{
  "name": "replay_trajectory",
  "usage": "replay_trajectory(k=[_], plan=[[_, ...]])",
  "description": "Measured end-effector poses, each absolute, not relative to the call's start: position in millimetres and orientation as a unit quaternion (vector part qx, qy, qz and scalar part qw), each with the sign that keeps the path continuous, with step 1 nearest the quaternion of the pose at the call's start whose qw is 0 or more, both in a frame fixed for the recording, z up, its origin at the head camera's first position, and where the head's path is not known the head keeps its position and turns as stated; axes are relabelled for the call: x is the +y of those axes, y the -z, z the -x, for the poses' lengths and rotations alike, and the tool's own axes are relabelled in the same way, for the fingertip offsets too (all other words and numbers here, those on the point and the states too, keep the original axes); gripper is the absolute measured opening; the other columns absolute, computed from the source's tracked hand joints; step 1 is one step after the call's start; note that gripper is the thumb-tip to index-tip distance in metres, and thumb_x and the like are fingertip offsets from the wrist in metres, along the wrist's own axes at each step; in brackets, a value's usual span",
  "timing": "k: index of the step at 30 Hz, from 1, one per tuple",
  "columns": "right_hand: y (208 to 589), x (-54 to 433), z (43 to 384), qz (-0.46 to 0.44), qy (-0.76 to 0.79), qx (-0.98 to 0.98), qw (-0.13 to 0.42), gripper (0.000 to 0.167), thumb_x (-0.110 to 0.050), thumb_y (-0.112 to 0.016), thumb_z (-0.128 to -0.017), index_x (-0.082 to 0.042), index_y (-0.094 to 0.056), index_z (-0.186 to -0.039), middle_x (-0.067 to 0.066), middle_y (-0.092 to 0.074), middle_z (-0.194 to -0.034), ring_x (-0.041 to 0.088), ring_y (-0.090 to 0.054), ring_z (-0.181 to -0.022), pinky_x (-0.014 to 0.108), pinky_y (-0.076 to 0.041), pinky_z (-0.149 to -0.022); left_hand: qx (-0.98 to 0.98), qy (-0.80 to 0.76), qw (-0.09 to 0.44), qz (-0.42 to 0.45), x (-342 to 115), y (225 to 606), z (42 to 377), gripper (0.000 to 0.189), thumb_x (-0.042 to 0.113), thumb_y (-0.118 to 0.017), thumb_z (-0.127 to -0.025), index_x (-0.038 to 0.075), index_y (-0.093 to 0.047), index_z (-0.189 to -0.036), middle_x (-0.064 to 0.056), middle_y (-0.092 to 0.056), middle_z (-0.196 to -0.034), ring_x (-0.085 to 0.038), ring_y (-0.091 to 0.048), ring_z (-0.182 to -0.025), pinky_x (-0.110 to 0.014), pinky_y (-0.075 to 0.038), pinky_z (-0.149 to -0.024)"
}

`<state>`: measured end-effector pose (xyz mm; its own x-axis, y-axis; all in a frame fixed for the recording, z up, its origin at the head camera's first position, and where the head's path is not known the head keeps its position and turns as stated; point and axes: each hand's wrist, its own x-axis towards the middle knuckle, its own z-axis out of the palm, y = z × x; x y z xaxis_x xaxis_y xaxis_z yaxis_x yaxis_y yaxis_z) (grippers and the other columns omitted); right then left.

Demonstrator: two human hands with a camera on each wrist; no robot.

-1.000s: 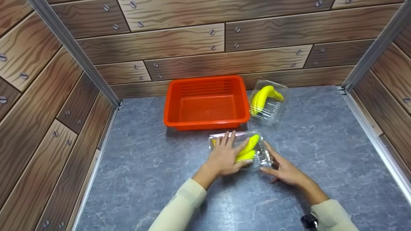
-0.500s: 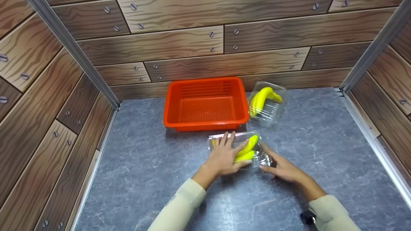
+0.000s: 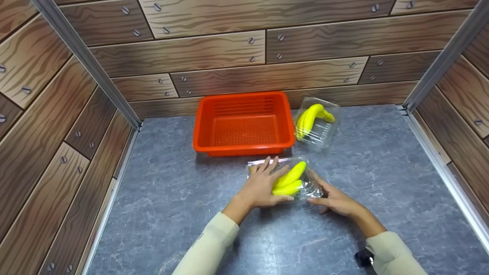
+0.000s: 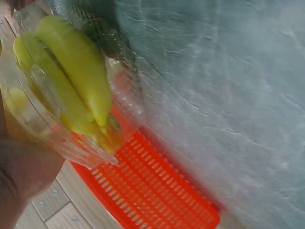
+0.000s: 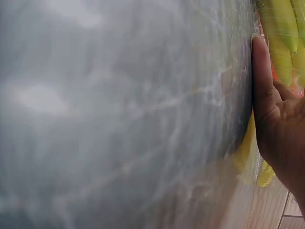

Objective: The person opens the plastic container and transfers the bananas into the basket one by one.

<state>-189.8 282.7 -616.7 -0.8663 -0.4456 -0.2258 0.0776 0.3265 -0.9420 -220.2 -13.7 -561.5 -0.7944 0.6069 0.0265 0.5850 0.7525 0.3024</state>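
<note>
A clear plastic clamshell container (image 3: 305, 173) with yellow bananas (image 3: 290, 179) inside lies on the grey marbled table, in front of the red basket. My left hand (image 3: 261, 187) rests on its lid, fingers spread over the left part and covering some of the bananas. At its right end, my right hand (image 3: 340, 200) holds the corner between thumb and fingers; some of those fingers are hidden. The left wrist view shows the bananas (image 4: 76, 67) close up through the plastic. In the right wrist view the thumb (image 5: 262, 71) lies straight along the container's side.
The red perforated basket (image 3: 244, 147) stands against the back wall (image 3: 221, 49), with no items seen inside. To its right sits another clear container (image 3: 324, 133) with bananas (image 3: 313, 116). Wood-print walls with metal corner rails enclose the table (image 3: 164, 198) at left, back and right.
My left hand has slid slightly left across the lid, uncovering more of the bananas. The right hand stays at the container's right end. Basket and second container have not moved.
</note>
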Motion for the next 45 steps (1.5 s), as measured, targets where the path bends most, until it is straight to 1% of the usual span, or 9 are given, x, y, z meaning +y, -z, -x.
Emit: replay_trajectory(k=[2, 4, 9, 12, 15, 18, 27, 39, 45], plan=[[616.2, 282.3, 189.1, 0.111, 0.569, 0.781, 0.232, 0.102, -0.022, -0.074, -0.100, -0.035, -0.004, -0.173, 0.010, 0.006, -0.183, 0.059, -0.033, -0.153, 0.044, -0.066, -0.067, 0.932, -0.163, 0.043, -0.321, -17.0, 562.1, 220.8, 0.098, 0.081, -0.064, -0.088, 0.031, -0.037, -0.167, -0.009, -0.021, -0.180, -0.039, -0.022, -0.167, -0.068, -0.025, -0.130], [615.5, 281.8, 188.3, 0.106, 0.566, 0.784, 0.232, 0.102, -0.024, -0.075, -0.100, -0.034, -0.004, -0.173, 0.012, 0.006, -0.182, 0.056, -0.044, -0.147, 0.043, -0.066, -0.068, 0.929, -0.173, 0.045, -0.323, -19.6, 562.7, 221.4, 0.099, 0.080, -0.066, -0.087, 0.031, -0.037, -0.167, -0.007, -0.020, -0.180, -0.037, -0.019, -0.168, -0.068, -0.024, -0.131], [614.3, 279.9, 186.6, 0.111, 0.562, 0.785, 0.234, 0.102, -0.026, -0.074, -0.101, -0.032, -0.002, -0.173, 0.018, 0.009, -0.181, 0.038, -0.068, -0.114, 0.041, -0.065, -0.066, 0.939, -0.124, 0.039, -0.319, -24.4, 565.2, 220.1, 0.103, 0.085, -0.061, -0.086, 0.037, -0.025, -0.170, 0.000, -0.013, -0.182, -0.040, -0.012, -0.169, -0.068, -0.019, -0.132], [613.6, 279.7, 185.4, 0.108, 0.567, 0.781, 0.238, 0.103, -0.025, -0.074, -0.101, -0.034, -0.001, -0.173, 0.021, 0.010, -0.180, 0.030, -0.070, -0.101, 0.041, -0.065, -0.066, 0.946, -0.088, 0.045, -0.310, -25.6, 565.8, 218.3, 0.107, 0.089, -0.057, -0.086, 0.041, -0.016, -0.171, 0.001, -0.005, -0.183, -0.043, -0.003, -0.169, -0.071, -0.014, -0.132], [613.4, 280.1, 185.2, 0.099, 0.567, 0.782, 0.240, 0.104, -0.027, -0.075, -0.100, -0.037, -0.002, -0.173, 0.022, 0.010, -0.180, 0.029, -0.069, -0.095, 0.040, -0.065, -0.067, 0.949, -0.093, 0.058, -0.295, -26.3, 565.2, 217.4, 0.110, 0.090, -0.059, -0.083, 0.042, -0.014, -0.171, -0.007, -0.001, -0.183, -0.045, 0.002, -0.169, -0.074, -0.014, -0.131], [613.7, 280.1, 186.7, 0.094, 0.565, 0.784, 0.240, 0.104, -0.028, -0.076, -0.099, -0.038, -0.002, -0.173, 0.021, 0.010, -0.180, 0.029, -0.070, -0.094, 0.040, -0.065, -0.067, 0.950, -0.117, 0.069, -0.281, -27.6, 565.6, 218.5, 0.110, 0.090, -0.060, -0.082, 0.044, -0.015, -0.171, -0.013, -0.002, -0.183, -0.045, 0.000, -0.169, -0.075, -0.017, -0.129], [615.8, 279.7, 186.2, 0.092, 0.567, 0.780, 0.246, 0.103, -0.024, -0.074, -0.101, -0.036, -0.001, -0.173, 0.019, 0.011, -0.181, 0.029, -0.072, -0.095, 0.044, -0.066, -0.069, 0.942, -0.175, 0.074, -0.275, -31.0, 568.7, 221.5, 0.105, 0.089, -0.061, -0.083, 0.044, -0.022, -0.170, -0.009, -0.017, -0.182, -0.042, -0.019, -0.167, -0.078, -0.022, -0.126], [616.6, 279.2, 184.8, 0.091, 0.559, 0.790, 0.236, 0.103, -0.031, -0.075, -0.100, -0.041, -0.003, -0.172, 0.014, 0.010, -0.182, 0.036, -0.069, -0.118, 0.045, -0.066, -0.070, 0.939, -0.187, 0.078, -0.279, -31.7, 564.5, 222.7, 0.101, 0.082, -0.068, -0.084, 0.042, -0.030, -0.168, -0.011, -0.024, -0.179, -0.046, -0.025, -0.164, -0.082, -0.023, -0.122], [614.9, 279.2, 186.3, 0.093, 0.561, 0.787, 0.240, 0.104, -0.028, -0.074, -0.100, -0.035, -0.001, -0.173, 0.017, 0.010, -0.181, 0.031, -0.072, -0.103, 0.043, -0.066, -0.068, 0.938, -0.189, 0.086, -0.278, -31.8, 563.6, 223.9, 0.100, 0.082, -0.067, -0.085, 0.041, -0.030, -0.168, -0.012, -0.024, -0.179, -0.048, -0.024, -0.163, -0.082, -0.022, -0.122]])
